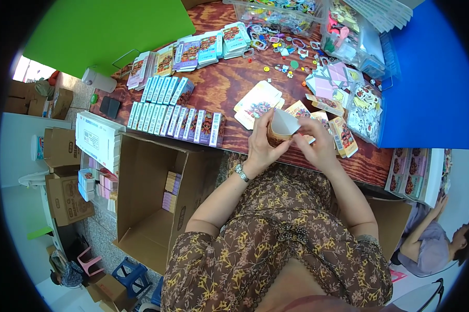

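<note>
Over the table's near edge, my left hand (263,143) is wrapped round a small carton (285,124) with a white inside and a printed brownish outside. Its open end shows a raised white flap. My right hand (317,144) pinches the carton's other edge with thumb and fingers. Just beyond my left hand lies a loose pile of printed cream-coloured flat pieces (259,102). Beside my right hand are several yellow-orange printed cartons (343,136), some partly covered by the hand. What is inside the held carton cannot be seen.
Rows of small cartons (177,122) stand at left, with stacked flat cartons (198,50) behind. Small trinkets (289,67) lie scattered farther back. Clear bins (367,112) line the right side. An open cardboard box (146,208) sits below the table's left edge. Another person (426,239) is at right.
</note>
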The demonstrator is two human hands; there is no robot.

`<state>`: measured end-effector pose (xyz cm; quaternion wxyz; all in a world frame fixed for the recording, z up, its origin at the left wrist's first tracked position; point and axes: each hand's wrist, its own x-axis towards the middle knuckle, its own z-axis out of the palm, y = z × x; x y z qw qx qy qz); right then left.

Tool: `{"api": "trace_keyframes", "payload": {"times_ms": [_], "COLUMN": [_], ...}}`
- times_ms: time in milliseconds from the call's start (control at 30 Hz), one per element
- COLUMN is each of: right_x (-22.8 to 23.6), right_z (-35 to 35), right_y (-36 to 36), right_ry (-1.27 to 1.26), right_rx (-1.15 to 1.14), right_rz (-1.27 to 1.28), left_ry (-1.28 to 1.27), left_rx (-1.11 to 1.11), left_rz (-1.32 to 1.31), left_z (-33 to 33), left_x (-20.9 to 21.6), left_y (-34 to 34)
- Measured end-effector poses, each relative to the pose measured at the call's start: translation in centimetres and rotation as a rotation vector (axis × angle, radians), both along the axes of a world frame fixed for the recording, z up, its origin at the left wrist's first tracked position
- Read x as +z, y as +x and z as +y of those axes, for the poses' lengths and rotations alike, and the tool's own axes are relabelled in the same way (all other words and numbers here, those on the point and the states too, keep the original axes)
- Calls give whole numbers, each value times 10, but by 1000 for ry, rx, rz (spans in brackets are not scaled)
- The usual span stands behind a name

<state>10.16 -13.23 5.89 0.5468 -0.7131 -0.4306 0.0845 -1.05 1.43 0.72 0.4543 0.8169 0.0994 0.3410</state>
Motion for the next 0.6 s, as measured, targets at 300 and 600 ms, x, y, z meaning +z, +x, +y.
{"api": "trace_keyframes", "payload": {"times_ms": [300, 600], "right_x": [-22, -9], "right_z": [-6, -5], "right_y": [7, 19], "right_ry": [-59, -175], "right_rx": [78, 37], "right_rz": [-444, 450], "left_ry": [69, 95], "left_rx": [-89, -77], "left_rz": [-31, 21], "left_z": [-2, -9], "left_x": [-5, -7], "left_y": [-1, 0]}}
